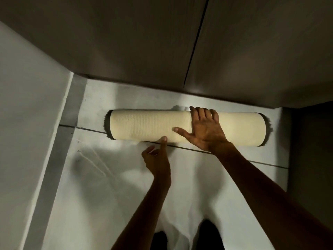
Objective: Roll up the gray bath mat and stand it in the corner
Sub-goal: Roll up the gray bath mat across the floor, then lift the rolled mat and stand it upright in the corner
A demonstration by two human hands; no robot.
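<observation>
The bath mat (144,126) lies rolled into a long tube on the floor, its cream backing outward and gray pile showing at both ends. It runs left to right, parallel to the far wall. My right hand (203,130) rests flat on top of the roll, right of its middle, fingers spread. My left hand (157,159) is just in front of the roll; its index finger touches the roll's near lower edge and the other fingers are curled.
A dark wall (126,42) with a vertical seam stands just behind the roll. A pale wall (27,105) closes the left side, forming a corner (77,76) at the back left. A darker surface (310,159) borders the right. My feet are at the bottom edge.
</observation>
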